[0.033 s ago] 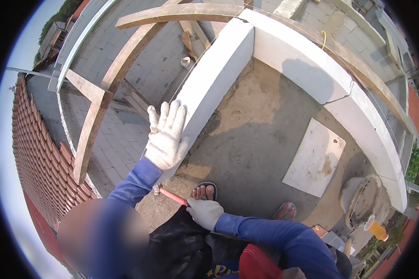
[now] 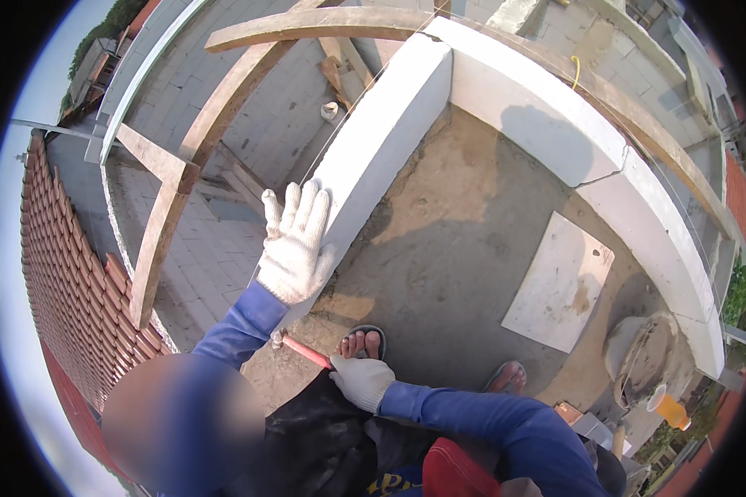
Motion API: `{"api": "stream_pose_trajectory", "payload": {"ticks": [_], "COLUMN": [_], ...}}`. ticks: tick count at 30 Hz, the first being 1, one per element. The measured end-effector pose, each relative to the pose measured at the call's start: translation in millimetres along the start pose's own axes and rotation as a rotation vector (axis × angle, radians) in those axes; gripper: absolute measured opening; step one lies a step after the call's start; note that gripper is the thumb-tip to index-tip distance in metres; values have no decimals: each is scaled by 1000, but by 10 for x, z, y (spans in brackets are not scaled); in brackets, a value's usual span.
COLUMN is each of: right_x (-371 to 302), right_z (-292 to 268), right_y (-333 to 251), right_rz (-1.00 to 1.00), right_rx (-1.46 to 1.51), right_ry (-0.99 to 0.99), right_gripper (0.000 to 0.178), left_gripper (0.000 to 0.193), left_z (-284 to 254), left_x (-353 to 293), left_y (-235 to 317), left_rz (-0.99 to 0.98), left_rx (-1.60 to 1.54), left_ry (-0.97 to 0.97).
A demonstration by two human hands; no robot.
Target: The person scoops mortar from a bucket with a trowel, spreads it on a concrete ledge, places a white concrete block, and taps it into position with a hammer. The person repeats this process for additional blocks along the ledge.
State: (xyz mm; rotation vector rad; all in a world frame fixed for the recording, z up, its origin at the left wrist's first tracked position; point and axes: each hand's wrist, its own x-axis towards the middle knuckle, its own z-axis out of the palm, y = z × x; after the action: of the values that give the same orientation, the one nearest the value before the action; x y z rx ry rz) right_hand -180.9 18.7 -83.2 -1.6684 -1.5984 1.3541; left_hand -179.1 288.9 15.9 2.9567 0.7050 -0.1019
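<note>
My left hand (image 2: 294, 253), in a white knit glove, lies flat with fingers spread on the near part of a long white block (image 2: 385, 124). Its thumb points toward the block's inner edge. Lower down, my right hand (image 2: 362, 383), gloved too, is wrapped round the red handle of a hammer (image 2: 308, 350). The hammer's head points left, near the block's close end and beside my sandalled foot (image 2: 363, 341). At its far end the block meets another row of white blocks (image 2: 539, 99) at a corner.
Wooden beams (image 2: 224, 99) frame the left and far sides, outside the blocks, with a drop beyond. A string runs along the blocks. On the concrete floor (image 2: 448, 248) lies a pale board (image 2: 559, 282). A round mortar-stained tub (image 2: 642, 356) and an orange drink cup (image 2: 670, 407) are at right.
</note>
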Motion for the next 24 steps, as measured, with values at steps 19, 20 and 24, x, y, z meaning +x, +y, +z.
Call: {"api": "stream_pose_trajectory", "payload": {"ticks": [19, 20, 24], "right_x": [-72, -62, -77], "right_z": [-234, -42, -132], "right_y": [-151, 41, -143], "right_rz": [71, -7, 150], "right_rx": [-20, 0, 59], "right_ry": [-258, -175, -123], "right_gripper": [40, 38, 37], "left_gripper": [99, 99, 98], "left_z": [-49, -63, -88], "left_x": [-12, 11, -10], "left_y": [-22, -13, -23], "left_rz": [32, 40, 11], "left_rx": [-88, -98, -91], "left_ry": [64, 62, 61]}}
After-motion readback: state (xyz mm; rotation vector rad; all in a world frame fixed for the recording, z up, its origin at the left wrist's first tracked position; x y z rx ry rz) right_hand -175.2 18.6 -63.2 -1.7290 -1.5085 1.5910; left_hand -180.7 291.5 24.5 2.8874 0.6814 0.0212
